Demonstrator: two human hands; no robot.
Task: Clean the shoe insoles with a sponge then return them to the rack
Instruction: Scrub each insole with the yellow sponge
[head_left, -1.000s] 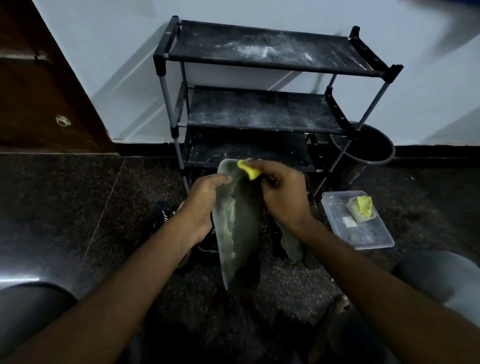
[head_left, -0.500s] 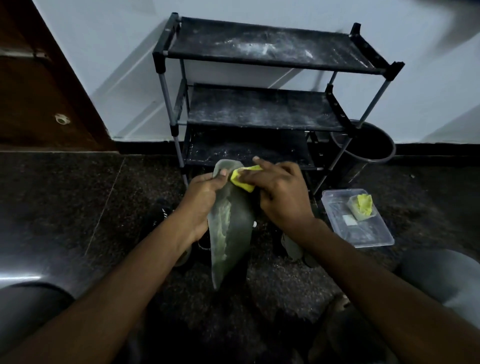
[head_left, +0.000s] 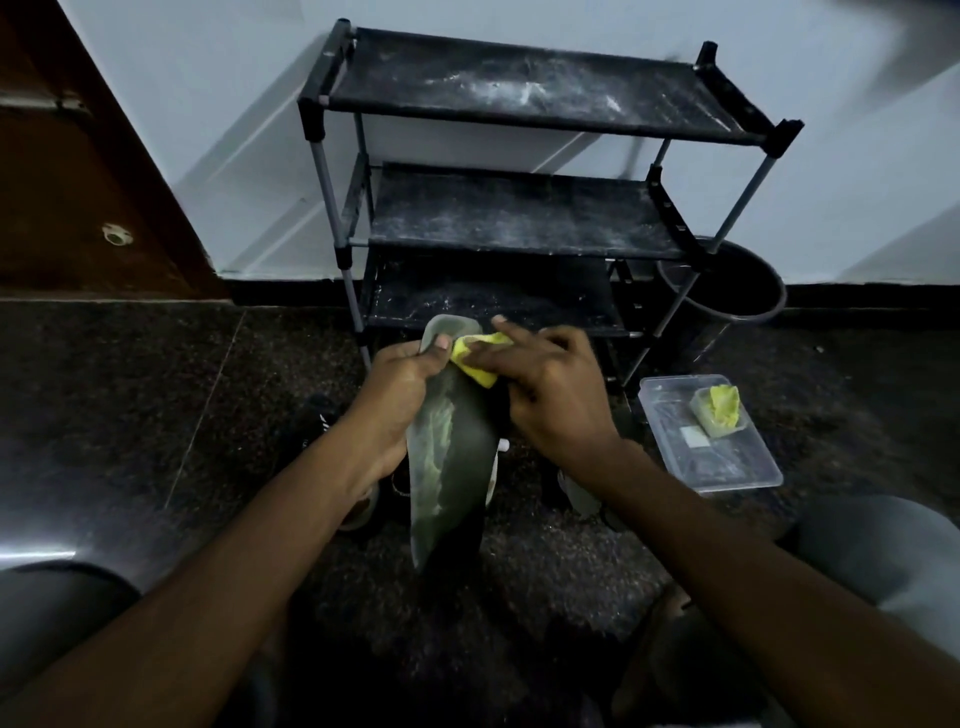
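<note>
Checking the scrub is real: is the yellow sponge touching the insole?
Touching. The head view shows the sponge pressed flat against the insole near its upper end, under the right hand, with no gap visible.

My left hand (head_left: 400, 384) grips the grey insole (head_left: 449, 457) near its top edge, thumb on its face. My right hand (head_left: 550, 389) presses a yellow sponge (head_left: 475, 358) against it, in front of the black rack (head_left: 519, 218). A clear container (head_left: 727, 467) sits on the floor to the right.
</note>
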